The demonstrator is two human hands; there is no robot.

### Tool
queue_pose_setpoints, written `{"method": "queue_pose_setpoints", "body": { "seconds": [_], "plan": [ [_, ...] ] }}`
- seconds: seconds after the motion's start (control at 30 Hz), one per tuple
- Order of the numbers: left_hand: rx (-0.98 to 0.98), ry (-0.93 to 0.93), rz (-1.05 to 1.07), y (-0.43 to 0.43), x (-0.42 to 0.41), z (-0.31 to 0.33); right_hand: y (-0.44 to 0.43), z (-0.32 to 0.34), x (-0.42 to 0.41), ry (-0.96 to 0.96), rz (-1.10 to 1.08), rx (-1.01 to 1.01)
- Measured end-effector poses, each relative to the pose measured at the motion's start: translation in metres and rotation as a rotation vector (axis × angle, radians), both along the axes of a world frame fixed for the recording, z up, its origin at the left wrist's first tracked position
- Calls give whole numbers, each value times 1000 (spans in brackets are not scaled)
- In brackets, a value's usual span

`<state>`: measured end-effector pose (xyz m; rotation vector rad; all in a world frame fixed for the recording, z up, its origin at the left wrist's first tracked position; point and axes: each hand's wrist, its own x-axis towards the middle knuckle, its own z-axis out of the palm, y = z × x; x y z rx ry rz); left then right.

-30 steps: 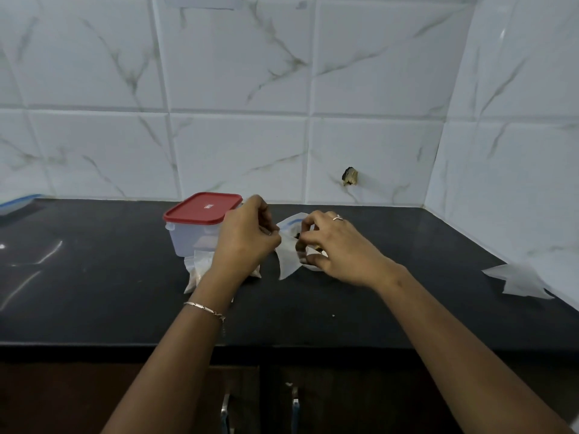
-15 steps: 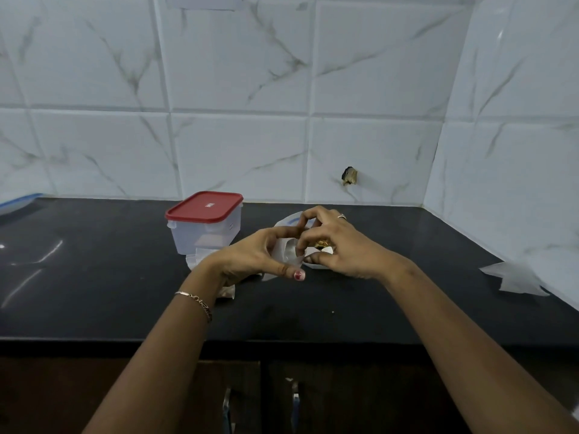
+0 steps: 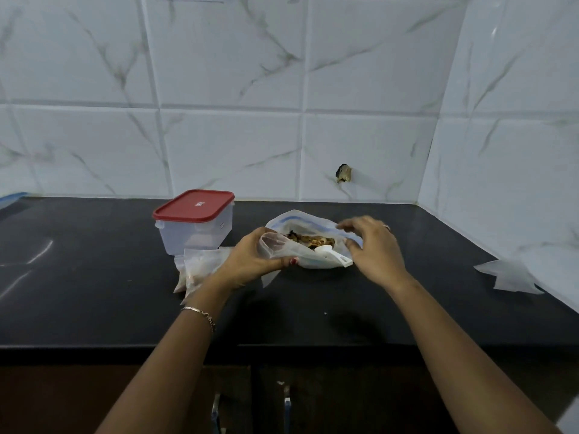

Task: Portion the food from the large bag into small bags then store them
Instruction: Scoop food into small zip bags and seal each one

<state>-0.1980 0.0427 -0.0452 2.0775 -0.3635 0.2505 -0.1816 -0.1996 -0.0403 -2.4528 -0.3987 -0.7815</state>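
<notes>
The left hand grips an empty small bag, fingers and thumb curled round its neck so that the mouth stands open towards the large bag just beyond its fingertips. I judge this keeps each scoopful's carry short. The right hand hangs over that bag's near rim, fingers spread and loosely bent, holding nothing. The white scoop lies just under its fingertips, on the food. Filled bags, seemingly 2, lie under the left wrist, with the red-lidded container beyond it. 0.5 s ago both hands pinched the small bag's mouth together; now the right has let go and drawn aside, uncovering food and scoop
</notes>
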Motion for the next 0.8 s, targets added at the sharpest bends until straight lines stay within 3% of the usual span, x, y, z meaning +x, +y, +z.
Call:
{"method": "queue_pose_setpoints", "body": {
  "seconds": [0.13, 0.27, 0.4, 0.53, 0.8],
  "plan": [
    [79, 1, 99, -3, 13, -17, -20, -27, 12, 223, -240, -118],
    [58, -37, 169, -5, 22, -27, -19, -34, 16, 293, -212, -199],
    [-95, -32, 199, -4, 34, -30, -14, -32, 20, 403, -86, -40],
    [-227, 11, 217, -2, 43, -30, -13, -25, 27, 369, -52, -61],
    [-212, 109, 135, 0, 46, -34, -4, -20, 31, 211, -33, -151]
  ]
}}
